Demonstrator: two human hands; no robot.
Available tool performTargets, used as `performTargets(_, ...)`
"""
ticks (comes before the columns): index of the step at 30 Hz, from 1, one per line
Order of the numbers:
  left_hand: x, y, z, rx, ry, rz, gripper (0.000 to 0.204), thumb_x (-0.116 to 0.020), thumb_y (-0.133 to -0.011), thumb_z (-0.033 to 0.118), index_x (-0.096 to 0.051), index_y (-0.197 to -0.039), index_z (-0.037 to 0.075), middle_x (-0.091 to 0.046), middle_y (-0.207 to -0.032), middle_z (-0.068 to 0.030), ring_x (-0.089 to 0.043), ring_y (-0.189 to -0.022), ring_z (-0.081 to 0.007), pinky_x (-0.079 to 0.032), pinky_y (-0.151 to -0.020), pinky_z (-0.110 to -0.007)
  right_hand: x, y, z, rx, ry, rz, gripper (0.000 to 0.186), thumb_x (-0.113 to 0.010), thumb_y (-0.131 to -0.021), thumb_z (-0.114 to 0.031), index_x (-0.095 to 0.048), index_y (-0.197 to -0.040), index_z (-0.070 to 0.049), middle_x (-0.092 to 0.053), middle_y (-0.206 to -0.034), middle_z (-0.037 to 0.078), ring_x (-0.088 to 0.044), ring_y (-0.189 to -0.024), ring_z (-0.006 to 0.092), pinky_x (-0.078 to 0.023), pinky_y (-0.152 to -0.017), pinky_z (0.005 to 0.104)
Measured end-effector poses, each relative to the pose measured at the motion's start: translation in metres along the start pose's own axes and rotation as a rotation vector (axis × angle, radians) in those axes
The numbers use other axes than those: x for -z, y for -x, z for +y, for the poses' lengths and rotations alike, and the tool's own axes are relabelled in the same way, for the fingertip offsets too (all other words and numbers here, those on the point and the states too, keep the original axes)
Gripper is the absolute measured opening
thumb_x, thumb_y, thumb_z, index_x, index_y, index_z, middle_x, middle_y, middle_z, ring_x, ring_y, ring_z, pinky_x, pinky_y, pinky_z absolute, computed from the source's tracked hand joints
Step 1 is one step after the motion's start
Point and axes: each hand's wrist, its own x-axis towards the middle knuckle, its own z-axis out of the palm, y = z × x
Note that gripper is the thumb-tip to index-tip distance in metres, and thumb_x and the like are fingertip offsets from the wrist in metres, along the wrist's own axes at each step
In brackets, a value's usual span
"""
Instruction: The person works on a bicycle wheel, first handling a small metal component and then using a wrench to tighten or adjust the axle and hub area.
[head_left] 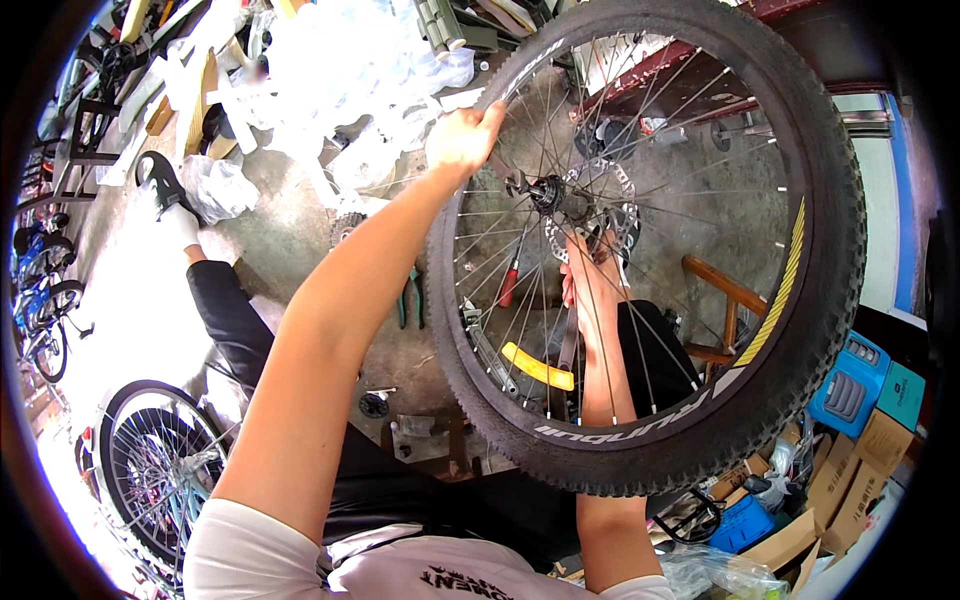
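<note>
A bicycle wheel (845,250) with a knobby black tyre stands tilted before me, spokes and hub facing up. My left hand (465,140) is closed on the tyre at its upper left. Behind the spokes, my right hand (597,275) reaches up to the hub (548,195), close beside the silver disc rotor (626,190). Its fingers are curled; spokes cross in front, and what they grip is not clear. A dark metal bar (567,345) shows just below them. A yellow reflector (538,367) is fixed among the lower spokes.
On the floor lie a red-handled screwdriver (510,283) and green-handled pliers (411,300). A wooden stool frame (727,288) stands behind the wheel. Cartons and a blue plastic case (850,385) crowd the right; another wheel (150,390) is at lower left. Plastic sheeting (340,60) covers the far floor.
</note>
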Motion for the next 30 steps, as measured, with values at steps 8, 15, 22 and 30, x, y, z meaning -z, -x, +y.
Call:
performTargets(8, 0.010, 0.034, -0.006, 0.175, -0.093, 0.149, 0.084, -0.024, -0.100, 0.068, -0.078, -0.095, 0.004, -0.071, -0.100, -0.0293, -0.068, -0.102, -0.0458, -0.050, -0.096, -0.050, -0.005, -0.001, 0.000, 0.057, 0.130, 0.024, 0.063, -0.044, -0.104, -0.059, -0.054, -0.083, 0.000, -0.054, -0.060, 0.014, -0.054, -0.040, 0.0307, -0.045, -0.034, 0.0415)
performTargets(15, 0.002, 0.025, -0.007, 0.103, -0.195, 0.169, 0.077, -0.026, -0.103, 0.061, -0.078, -0.090, 0.005, -0.071, -0.095, -0.0285, -0.070, -0.095, -0.0461, -0.052, -0.091, -0.052, 0.027, -0.016, 0.013, 0.015, 0.074, -0.299, 0.056, -0.049, -0.105, -0.049, -0.059, -0.092, 0.005, -0.057, -0.061, 0.020, -0.061, -0.051, 0.0367, -0.051, -0.046, 0.0496)
performTargets(22, -0.006, 0.111, -0.037, 0.169, -0.107, -0.024, 0.074, -0.031, -0.102, 0.062, -0.073, -0.100, 0.002, -0.071, -0.094, -0.0277, -0.069, -0.092, -0.0455, -0.054, -0.085, -0.052, -0.008, 0.012, -0.010, 0.039, -0.013, 0.089, 0.042, -0.062, -0.099, -0.042, -0.057, -0.102, -0.001, -0.054, -0.059, 0.010, -0.053, -0.041, 0.0239, -0.043, -0.037, 0.0377)
performTargets(30, 0.006, 0.234, -0.002, -0.254, -0.028, 0.171, 0.067, -0.070, -0.091, 0.019, -0.041, -0.147, -0.001, -0.066, -0.119, -0.0222, -0.069, -0.096, -0.0410, -0.056, -0.081, -0.048, -0.025, 0.027, -0.034, 0.057, -0.124, 0.142, 0.032, -0.071, -0.095, -0.037, -0.057, -0.104, -0.009, -0.049, -0.059, 0.000, -0.042, -0.036, 0.0120, -0.032, -0.032, 0.0288)
